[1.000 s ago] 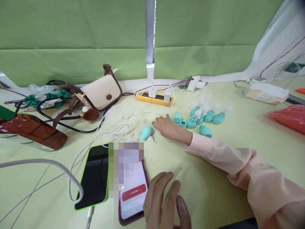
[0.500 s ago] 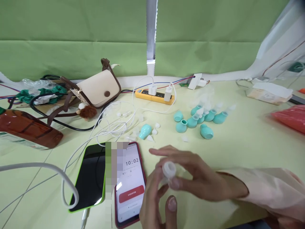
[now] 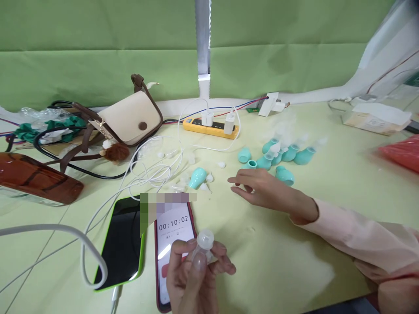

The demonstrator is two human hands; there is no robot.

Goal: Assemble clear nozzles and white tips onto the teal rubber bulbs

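Observation:
Low in the view, my left hand (image 3: 193,274) is closed around a small translucent plastic piece (image 3: 205,240) with a round end facing up. My right hand (image 3: 262,187) hovers over the table, thumb and forefinger slightly apart, and I see nothing held between them. Left of its fingertips lie a small white cone (image 3: 205,187) and another white tip (image 3: 221,165). A turquoise bulb (image 3: 198,178) rests beside them. Behind my right hand are several more bulbs, including a tipped one (image 3: 284,175) and one with a clear nozzle (image 3: 305,155).
A red-edged phone (image 3: 173,226) and a green-edged phone (image 3: 121,240) lie at left, among white cables (image 3: 153,163). Farther back are a cream handbag (image 3: 131,117), a yellow power strip (image 3: 209,128) and a brown bottle (image 3: 36,179). A red bag (image 3: 402,152) lies at right.
My right hand has left the plastic piece and moved up toward the small white parts. My left hand has shifted down and left with the piece. One white tip has shifted slightly rightward.

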